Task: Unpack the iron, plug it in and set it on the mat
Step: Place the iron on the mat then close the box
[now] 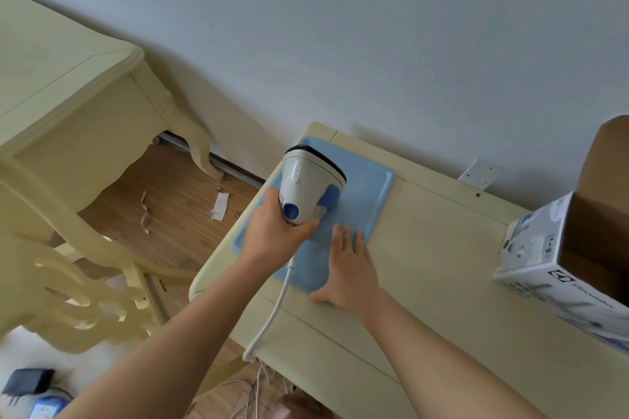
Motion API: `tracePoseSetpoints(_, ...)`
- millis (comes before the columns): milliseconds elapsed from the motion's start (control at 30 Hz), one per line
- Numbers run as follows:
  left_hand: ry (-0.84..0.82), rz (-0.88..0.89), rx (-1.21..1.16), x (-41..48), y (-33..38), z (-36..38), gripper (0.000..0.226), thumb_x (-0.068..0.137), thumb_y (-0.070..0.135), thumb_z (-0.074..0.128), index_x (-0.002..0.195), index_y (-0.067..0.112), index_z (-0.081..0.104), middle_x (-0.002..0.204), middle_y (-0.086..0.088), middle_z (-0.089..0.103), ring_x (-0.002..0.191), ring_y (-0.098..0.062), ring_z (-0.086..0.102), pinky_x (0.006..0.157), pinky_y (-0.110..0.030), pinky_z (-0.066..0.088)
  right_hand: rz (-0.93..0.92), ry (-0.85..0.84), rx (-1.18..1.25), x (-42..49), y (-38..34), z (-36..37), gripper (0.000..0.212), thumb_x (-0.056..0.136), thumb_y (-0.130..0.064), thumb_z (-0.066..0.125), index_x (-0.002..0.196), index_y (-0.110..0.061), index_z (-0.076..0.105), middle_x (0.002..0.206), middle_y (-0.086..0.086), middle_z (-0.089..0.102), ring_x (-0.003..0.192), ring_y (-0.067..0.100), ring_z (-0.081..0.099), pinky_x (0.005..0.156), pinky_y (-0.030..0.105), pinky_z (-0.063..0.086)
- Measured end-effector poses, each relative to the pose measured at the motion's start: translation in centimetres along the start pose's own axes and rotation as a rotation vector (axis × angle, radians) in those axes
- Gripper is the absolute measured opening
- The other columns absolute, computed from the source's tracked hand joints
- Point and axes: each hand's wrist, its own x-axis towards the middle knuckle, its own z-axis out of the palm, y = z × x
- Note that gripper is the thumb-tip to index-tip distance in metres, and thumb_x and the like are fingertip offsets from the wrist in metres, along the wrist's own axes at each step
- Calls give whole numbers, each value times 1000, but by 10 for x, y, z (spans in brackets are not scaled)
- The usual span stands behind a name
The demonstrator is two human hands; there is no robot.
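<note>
- The iron (311,184) — white with blue buttons — is on the blue mat (369,194), its dark-rimmed flat end pointing toward the wall.
- The left hand (272,236) is clenched around the iron's handle at the near end.
- The right hand (350,269) lies flat and released, palm down, on the mat's near right corner, just beside the iron.
- A white cord (274,308) runs from the iron's handle across the worktop (442,269) and drops over its near edge.
- The mat sits at the worktop's far left corner, against the wall.
- An opened cardboard box (558,255) — printed with a brand name — stands at the right, well apart from the mat.
</note>
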Motion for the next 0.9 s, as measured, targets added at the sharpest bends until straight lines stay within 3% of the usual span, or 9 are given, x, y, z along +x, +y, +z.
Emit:
tracePoseSetpoints(333, -17, 12, -8, 9, 4, 0, 47, 73, 29, 75, 97, 17, 37, 77, 15, 43, 68, -1, 45, 56, -20, 41, 21, -15, -7, 11, 0, -6, 124, 66, -45, 75, 147, -6, -11, 158, 12, -8, 145, 35, -10, 119, 44, 6)
tracePoseSetpoints(567, -22, -10, -3, 7, 5, 2, 47, 74, 32, 74, 97, 18, 35, 79, 8, 47, 68, -8, 48, 57, -26, 46, 82, -61, -26, 10, 1, -9, 122, 64, -47, 75, 148, -22, -10, 158, 1, -15, 144, 27, -19, 107, 68, 2)
tracePoseSetpoints(667, -41, -20, -10, 7, 4, 1, 46, 76, 32, 73, 97, 17, 35, 77, 9, 46, 66, -6, 47, 58, -28, 46, 128, -6, 3, 4, 0, -6, 121, 65, -51, 76, 148, -25, -8, 158, 3, -16, 144, 27, -19, 108, 67, 1)
tracePoseSetpoints(900, -65, -23, -80, 1, 8, 2, 44, 81, 31, 68, 100, 17, 31, 73, 9, 44, 63, -4, 45, 56, -23, 41, 142, 92, 113, -33, 11, -4, 95, 82, -50, 60, 148, -30, -4, 158, -1, -18, 146, 21, -11, 114, 55, 8)
